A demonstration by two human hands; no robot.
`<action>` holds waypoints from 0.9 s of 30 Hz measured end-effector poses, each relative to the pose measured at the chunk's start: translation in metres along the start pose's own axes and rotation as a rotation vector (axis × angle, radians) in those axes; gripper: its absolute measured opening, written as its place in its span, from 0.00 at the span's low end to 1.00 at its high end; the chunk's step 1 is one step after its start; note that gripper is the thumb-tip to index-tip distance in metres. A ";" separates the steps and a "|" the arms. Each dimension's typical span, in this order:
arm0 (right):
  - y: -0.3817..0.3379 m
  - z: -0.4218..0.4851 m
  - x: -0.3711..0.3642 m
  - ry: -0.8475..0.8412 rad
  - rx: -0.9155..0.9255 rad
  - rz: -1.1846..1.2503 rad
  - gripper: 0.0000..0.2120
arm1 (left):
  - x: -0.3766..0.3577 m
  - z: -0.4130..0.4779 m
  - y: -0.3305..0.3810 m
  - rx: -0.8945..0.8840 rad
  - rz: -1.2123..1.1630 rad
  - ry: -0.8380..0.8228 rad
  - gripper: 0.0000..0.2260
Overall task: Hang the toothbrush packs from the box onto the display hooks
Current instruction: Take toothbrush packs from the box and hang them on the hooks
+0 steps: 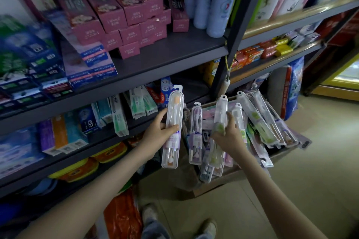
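My left hand point(157, 132) grips a clear toothbrush pack with an orange brush point(173, 114), held upright in front of the lower shelf. My right hand point(228, 135) holds a clear pack with a green brush point(220, 114) above the cardboard box point(229, 177). Several more toothbrush packs point(260, 120) stand and lean in that box, one with a purple brush point(196, 132) between my hands. I see no display hooks in this view.
Dark metal shelves point(155, 64) hold pink toothpaste boxes point(116, 11), blue and green cartons and tall blue rolls. A shelf upright point(233, 44) stands behind the box. An orange bag point(122, 217) and my shoes point(149, 213) are on the tiled floor.
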State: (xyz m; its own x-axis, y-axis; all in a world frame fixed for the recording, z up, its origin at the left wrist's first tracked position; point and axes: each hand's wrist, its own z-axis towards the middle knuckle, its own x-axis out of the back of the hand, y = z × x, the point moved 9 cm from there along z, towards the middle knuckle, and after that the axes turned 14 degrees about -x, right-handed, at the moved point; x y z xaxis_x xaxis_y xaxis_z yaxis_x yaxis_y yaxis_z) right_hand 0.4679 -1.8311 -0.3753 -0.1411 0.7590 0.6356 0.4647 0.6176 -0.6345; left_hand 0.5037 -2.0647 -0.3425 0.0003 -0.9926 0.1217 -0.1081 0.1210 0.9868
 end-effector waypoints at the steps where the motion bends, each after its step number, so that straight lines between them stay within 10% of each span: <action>1: -0.003 -0.001 0.005 -0.006 0.021 0.045 0.42 | 0.000 0.001 0.006 -0.015 -0.005 -0.003 0.28; 12: -0.157 -0.079 0.060 -0.109 0.540 0.343 0.39 | 0.034 -0.005 0.116 -0.268 -0.020 0.044 0.27; 27: -0.449 -0.281 0.017 -0.342 1.285 0.206 0.42 | 0.280 -0.131 0.313 -0.677 0.115 0.601 0.24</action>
State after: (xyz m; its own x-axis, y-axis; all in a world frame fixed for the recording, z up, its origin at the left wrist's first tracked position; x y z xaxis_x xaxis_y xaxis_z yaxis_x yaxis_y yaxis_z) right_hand 0.5023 -2.1532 0.0435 -0.4658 0.7573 0.4578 -0.6127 0.0973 -0.7843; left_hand 0.6001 -2.3034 0.0145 0.5637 -0.8229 0.0717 0.4673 0.3893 0.7938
